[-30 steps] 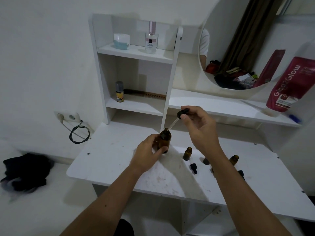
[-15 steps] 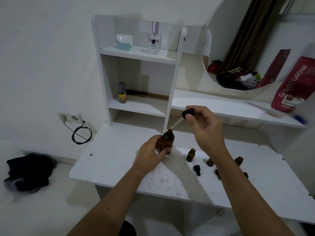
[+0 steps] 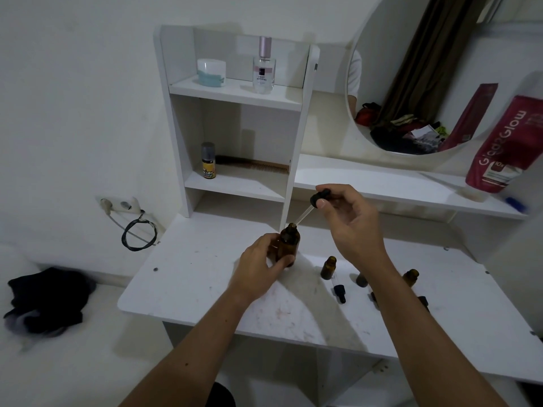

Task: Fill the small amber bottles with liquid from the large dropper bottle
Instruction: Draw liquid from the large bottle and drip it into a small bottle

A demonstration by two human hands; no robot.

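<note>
The large amber dropper bottle (image 3: 288,243) stands open on the white desk (image 3: 199,277), and my left hand (image 3: 260,264) grips its body. My right hand (image 3: 348,218) pinches the black bulb of the dropper (image 3: 316,202); its glass tube slants down to just above the bottle's mouth. Three small amber bottles stand to the right: one (image 3: 328,268) in full view, one (image 3: 362,279) partly behind my right forearm, one (image 3: 410,277) beyond it. A small black dropper cap (image 3: 339,292) lies on the desk in front of them; other dark caps are partly hidden by my forearm.
A white shelf unit (image 3: 235,95) behind the desk holds a jar, a perfume bottle (image 3: 264,69), a small spray can (image 3: 208,160) and a comb. A round mirror (image 3: 411,83) and a red pouch (image 3: 502,148) are at the right. A wall socket with a coiled cable (image 3: 136,233) is at the left.
The dropper in my right hand has stayed lifted just above the large bottle's mouth, with barely any shift. My left hand keeps its hold on the bottle. The camera shifted slightly.
</note>
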